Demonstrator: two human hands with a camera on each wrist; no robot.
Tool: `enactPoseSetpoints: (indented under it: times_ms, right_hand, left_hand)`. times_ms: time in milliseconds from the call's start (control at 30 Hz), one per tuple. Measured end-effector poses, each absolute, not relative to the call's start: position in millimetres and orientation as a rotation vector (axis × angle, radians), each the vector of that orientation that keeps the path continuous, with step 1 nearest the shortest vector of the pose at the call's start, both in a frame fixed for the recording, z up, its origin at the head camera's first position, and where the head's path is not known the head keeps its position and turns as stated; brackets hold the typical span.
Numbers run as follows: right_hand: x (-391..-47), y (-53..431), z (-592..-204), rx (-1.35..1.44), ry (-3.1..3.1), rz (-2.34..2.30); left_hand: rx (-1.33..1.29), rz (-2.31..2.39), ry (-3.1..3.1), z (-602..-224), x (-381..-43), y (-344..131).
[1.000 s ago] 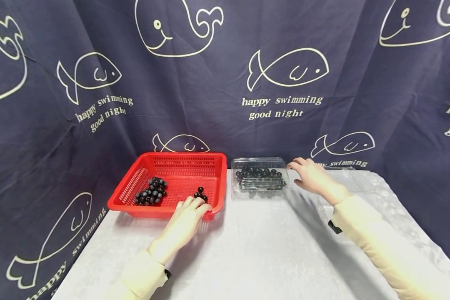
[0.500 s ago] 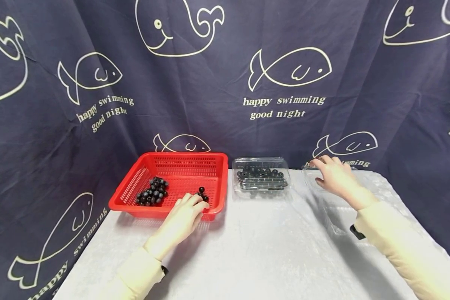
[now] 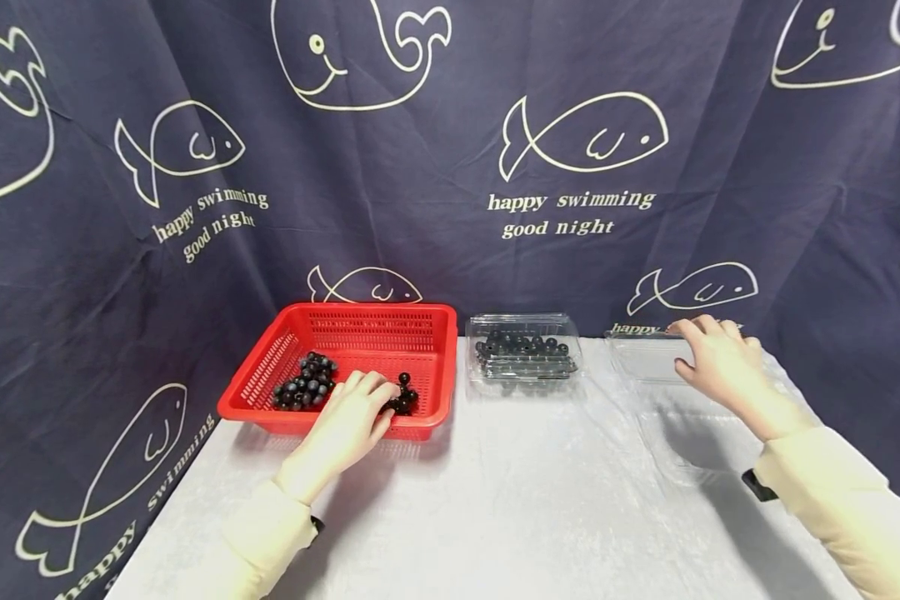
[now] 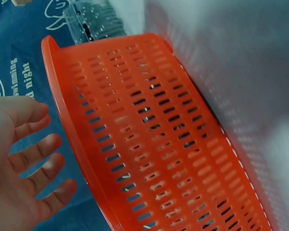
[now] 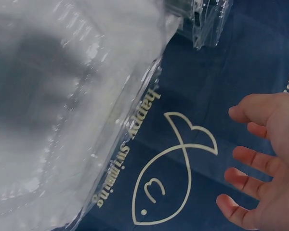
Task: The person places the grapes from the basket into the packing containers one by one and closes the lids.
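My left hand (image 3: 352, 417) is over the front rim of the red plastic basket (image 3: 420, 317), with its fingers loosely bent and nothing held in the left wrist view. Just beyond those fingers lies a small cluster of dark round berries (image 3: 405, 397). A larger pile of dark berries (image 3: 305, 382) is in the basket's left part. At the right, my right hand (image 3: 723, 362) hovers by an opened clear plastic clamshell box (image 3: 648, 354). Its fingers are spread and hold nothing, as the right wrist view also shows.
Between the basket and the opened box stands another clear plastic box (image 3: 521, 320) with dark berries inside. A pale cloth covers the table (image 3: 510, 500). Behind it hangs a dark blue curtain (image 3: 450, 200) printed with fish.
My right hand has moved right, from beside the filled box to over the opened box. My left hand has shifted slightly left, uncovering more of the small berry cluster.
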State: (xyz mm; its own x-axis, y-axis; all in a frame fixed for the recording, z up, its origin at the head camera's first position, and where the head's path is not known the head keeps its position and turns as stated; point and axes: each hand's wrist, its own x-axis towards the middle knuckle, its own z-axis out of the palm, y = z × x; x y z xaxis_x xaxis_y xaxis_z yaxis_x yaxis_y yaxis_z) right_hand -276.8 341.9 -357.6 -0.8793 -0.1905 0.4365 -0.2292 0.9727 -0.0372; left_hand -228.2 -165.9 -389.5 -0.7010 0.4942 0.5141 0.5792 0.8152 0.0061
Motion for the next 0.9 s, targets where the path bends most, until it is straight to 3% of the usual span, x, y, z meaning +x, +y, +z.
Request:
enactPoseSetpoints:
  times_ms: [900]
  right_hand:
    - [-241,403,-380,0.079,-2.807,0.307]
  left_hand:
    - [-0.613,-0.122,-2.628,-367,-264,-209]
